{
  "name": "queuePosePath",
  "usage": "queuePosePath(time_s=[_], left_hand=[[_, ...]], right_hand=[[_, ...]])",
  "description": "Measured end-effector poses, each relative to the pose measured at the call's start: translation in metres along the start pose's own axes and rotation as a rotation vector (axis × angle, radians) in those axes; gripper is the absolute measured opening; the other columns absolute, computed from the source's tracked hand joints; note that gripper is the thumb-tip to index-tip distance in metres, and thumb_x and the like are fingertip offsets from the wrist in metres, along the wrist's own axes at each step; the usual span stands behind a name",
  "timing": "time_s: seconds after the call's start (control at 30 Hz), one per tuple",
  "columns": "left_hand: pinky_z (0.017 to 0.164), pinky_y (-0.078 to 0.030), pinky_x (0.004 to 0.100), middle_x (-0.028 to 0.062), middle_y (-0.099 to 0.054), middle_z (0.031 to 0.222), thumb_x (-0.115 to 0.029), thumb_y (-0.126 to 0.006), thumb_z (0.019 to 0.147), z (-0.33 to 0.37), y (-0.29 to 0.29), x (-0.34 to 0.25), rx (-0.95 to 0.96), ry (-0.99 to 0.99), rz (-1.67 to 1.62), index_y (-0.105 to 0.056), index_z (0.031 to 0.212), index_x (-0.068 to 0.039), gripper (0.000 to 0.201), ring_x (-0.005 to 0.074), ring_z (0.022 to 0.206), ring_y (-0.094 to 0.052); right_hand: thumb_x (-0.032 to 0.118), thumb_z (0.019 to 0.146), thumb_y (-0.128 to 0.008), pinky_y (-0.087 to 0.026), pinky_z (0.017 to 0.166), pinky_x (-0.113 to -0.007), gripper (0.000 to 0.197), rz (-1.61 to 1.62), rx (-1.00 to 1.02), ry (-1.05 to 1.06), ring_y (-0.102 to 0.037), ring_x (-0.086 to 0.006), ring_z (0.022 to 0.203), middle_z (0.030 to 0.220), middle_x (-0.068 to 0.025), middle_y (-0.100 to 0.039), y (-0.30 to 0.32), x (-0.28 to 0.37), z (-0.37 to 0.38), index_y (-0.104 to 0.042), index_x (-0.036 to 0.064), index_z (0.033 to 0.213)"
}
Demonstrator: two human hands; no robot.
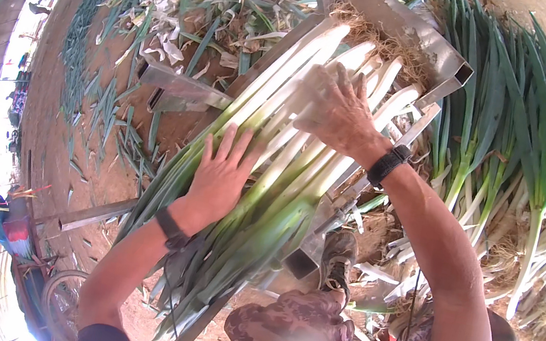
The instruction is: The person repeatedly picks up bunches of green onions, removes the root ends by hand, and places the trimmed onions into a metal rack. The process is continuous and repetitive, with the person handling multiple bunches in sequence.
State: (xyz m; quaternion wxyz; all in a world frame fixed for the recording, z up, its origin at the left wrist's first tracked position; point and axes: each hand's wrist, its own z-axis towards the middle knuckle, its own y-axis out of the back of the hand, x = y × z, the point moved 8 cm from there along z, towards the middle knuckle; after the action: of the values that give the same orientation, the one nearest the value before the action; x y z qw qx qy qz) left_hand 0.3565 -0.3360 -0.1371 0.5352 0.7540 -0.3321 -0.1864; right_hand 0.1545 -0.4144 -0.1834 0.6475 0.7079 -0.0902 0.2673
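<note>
Leeks [286, 180] lie slanting on a metal rack [408, 25] in the head view, right under both our hands. Their long way runs from green leaves [219, 270] at the lower left up to white ends and hairy roots [377, 35] at the upper right. Our left hand [219, 177] is spread flat on them, nearer the leaves. Our right hand [345, 114] is nearer the roots, fingers apart over the white part; blur hides its thumb. We see no words we can read.

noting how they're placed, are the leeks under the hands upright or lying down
Lying down: the leeks stretch lengthwise, roots by the metal end plate, green leaves at the other end.
</note>
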Motion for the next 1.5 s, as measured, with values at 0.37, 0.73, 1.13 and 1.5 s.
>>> queuePosePath(time_s=[0.37,0.73,1.13,1.5], left_hand=[[0.12,-0.003,0.0754,0.0263,-0.022,0.168,-0.077,-0.053,0.09,0.006,-0.016,-0.013,-0.041,0.032,-0.141,-0.029,0.161,-0.002,0.106,0.0494,0.156,-0.014],[0.119,-0.004,0.0761,0.0325,-0.012,0.167,-0.074,-0.052,0.093,0.018,-0.022,-0.032,-0.029,0.106,-0.264,-0.021,0.16,0.007,0.11,0.05,0.157,-0.007],[0.118,-0.015,0.074,0.0221,-0.009,0.173,-0.07,-0.056,0.092,0.03,-0.067,-0.013,-0.042,0.166,0.031,-0.016,0.167,-0.011,0.104,0.041,0.159,-0.012],[0.116,-0.038,0.0506,0.0273,-0.029,0.165,-0.03,-0.063,0.099,0.034,-0.052,-0.003,-0.196,-0.127,-0.184,-0.047,0.153,-0.002,0.063,0.0435,0.14,-0.046]], right_hand=[[0.053,0.076,-0.085,-0.011,0.119,-0.079,0.112,-0.033,0.061,-0.029,-0.016,-0.0521,0.155,0.17,-0.0205,-0.022,-0.003,0.004,0.013,-0.027,0.0171,0.165],[0.051,0.051,-0.098,-0.038,0.112,-0.067,0.137,-0.315,0.204,-0.092,-0.035,-0.0433,0.149,0.171,-0.0127,-0.023,0.004,0.009,0.065,-0.032,0.0095,0.163],[0.027,0.088,-0.075,-0.029,0.12,-0.062,0.067,-0.056,-0.255,-0.036,-0.042,-0.0366,0.146,0.161,-0.017,-0.042,0.025,-0.012,-0.052,-0.054,0.0094,0.149],[0.015,0.089,-0.064,-0.052,0.092,-0.051,0.049,-0.58,-0.743,-1.071,-0.064,-0.0385,0.11,0.121,-0.0212,-0.064,0.166,-0.205,-0.567,-0.054,0.0058,0.136]])
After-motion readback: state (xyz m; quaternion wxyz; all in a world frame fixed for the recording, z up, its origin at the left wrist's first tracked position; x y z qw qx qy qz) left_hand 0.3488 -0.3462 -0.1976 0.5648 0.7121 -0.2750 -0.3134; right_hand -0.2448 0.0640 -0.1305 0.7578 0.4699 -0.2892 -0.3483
